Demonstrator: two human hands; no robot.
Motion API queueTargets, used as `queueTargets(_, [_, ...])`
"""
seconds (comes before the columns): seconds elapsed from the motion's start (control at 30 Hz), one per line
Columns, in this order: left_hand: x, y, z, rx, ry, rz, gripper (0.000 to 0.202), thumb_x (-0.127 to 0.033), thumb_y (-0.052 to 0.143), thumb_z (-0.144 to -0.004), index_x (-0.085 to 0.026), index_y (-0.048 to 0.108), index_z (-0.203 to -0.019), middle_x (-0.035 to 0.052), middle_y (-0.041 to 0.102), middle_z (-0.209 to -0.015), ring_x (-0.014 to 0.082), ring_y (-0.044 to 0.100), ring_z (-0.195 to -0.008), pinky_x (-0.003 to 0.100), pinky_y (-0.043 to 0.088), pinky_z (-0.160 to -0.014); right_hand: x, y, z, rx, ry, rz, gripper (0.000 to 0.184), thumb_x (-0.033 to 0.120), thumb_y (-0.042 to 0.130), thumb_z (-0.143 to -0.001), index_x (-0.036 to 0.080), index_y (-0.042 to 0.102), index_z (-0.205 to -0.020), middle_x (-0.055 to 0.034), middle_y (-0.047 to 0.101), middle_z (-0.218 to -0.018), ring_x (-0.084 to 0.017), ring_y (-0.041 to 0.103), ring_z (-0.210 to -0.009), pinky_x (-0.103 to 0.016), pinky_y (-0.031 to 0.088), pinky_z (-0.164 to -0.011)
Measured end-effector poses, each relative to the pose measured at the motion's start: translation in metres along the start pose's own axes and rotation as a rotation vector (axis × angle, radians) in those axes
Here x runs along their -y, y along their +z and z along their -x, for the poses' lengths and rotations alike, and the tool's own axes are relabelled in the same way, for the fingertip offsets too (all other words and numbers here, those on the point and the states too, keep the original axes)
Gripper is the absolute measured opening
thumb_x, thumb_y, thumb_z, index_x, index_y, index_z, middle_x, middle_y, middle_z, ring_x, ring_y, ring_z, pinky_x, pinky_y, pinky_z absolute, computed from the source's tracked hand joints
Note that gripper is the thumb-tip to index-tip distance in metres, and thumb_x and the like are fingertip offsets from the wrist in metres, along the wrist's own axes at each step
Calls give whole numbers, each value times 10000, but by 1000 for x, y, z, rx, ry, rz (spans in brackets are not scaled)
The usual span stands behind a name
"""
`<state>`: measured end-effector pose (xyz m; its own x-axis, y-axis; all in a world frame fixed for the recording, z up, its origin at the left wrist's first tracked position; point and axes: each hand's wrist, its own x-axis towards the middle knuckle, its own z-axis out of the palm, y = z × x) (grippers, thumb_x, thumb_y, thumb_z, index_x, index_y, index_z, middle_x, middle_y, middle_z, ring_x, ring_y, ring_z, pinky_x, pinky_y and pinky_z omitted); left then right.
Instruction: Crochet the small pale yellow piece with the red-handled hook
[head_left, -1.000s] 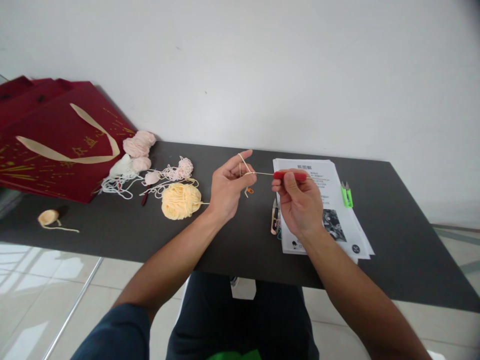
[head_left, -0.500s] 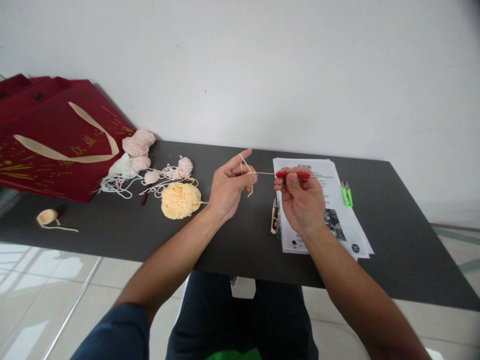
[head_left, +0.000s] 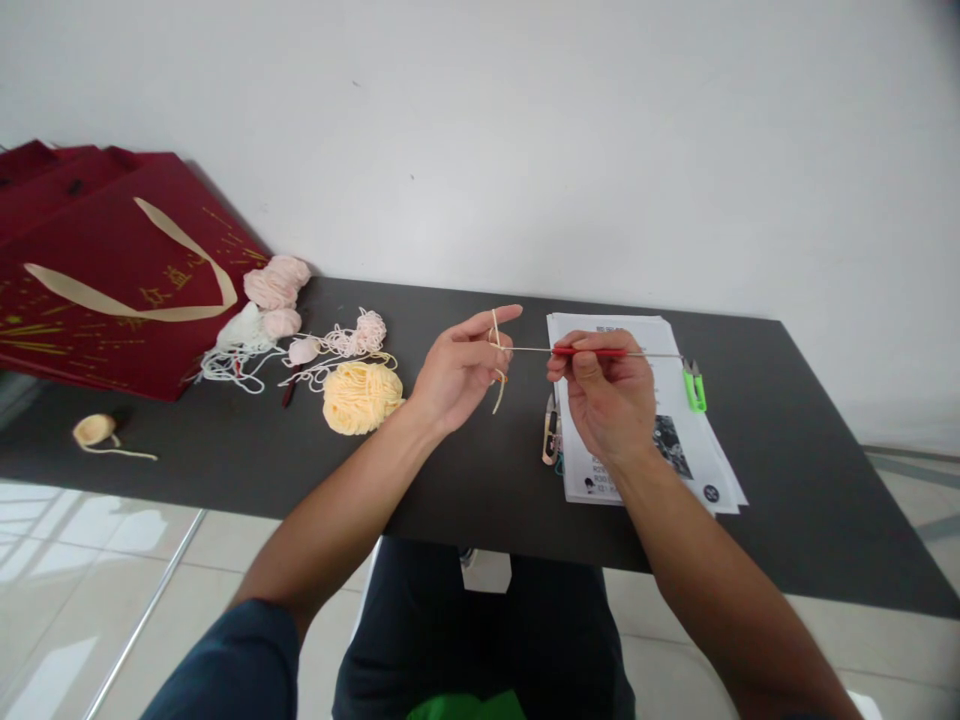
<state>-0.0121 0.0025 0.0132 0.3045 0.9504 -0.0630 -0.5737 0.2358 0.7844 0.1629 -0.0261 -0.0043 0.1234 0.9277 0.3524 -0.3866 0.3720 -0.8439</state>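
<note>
Mid-frame, the right hand [head_left: 611,400] grips the hook [head_left: 613,352] by its red middle — best spot, likely light, stiff — left hand [head_left: 459,372] pinching soft-looking yarn [head_left: 499,394].

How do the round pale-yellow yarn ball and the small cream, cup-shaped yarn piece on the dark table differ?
The yellow yarn ball is larger than the cream yarn piece. The ball shows loosely wound strands; the piece looks smoother and cup-shaped. The ball lies close to the left hand, the piece much farther left. Both rest on the dark table.
</note>
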Motion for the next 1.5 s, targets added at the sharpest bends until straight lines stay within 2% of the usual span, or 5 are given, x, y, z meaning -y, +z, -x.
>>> queueTargets(0.43, [-10,-8,-5,135,-206,38,439,-53,682,-579,-112,808,-996,-13,539,-578,94,450,-549,275,323,-542,7,-5,1,72,-70,100,131,336,847,-845,278,740,-893,-7,770,-958,-150,736,-728,-339,627,-661])
queueTargets(1.03, [-8,-11,-5,240,-230,1,388,-63,632,-543,-126,810,-881,18,571,-521,115,464,-490,284,294,-509,13,-5,-1,93,37,19,215,394,869,-816,256,709,-858,6,756,-862,-106,656,-607,-258,555,-537])
queueTargets(1.17, [-7,-9,-3,192,-164,16,289,-73,688,-578,-135,803,-835,20,617,-553,113,528,-516,260,338,-512,12,-2,-1,32,169,-78,194,383,856,-834,243,721,-848,18,752,-850,-78,658,-630,-193,563,-531])
queueTargets(1.3, [-3,-3,1,79,1,-107,269,-126,823,-650,-170,809,-914,33,742,-708,121,640,-623,241,430,-580,7,5,1,-95,322,-174,200,383,875,-813,243,735,-829,40,770,-862,-57,693,-680,-137,622,-613])
queueTargets(1.5, [12,-2,0,-32,143,-276,293,-220,892,-691,-189,804,-969,33,794,-813,136,707,-726,258,511,-708,-1,13,5,-187,346,-174,209,385,866,-823,232,745,-900,36,801,-903,-56,761,-763,-123,660,-766])
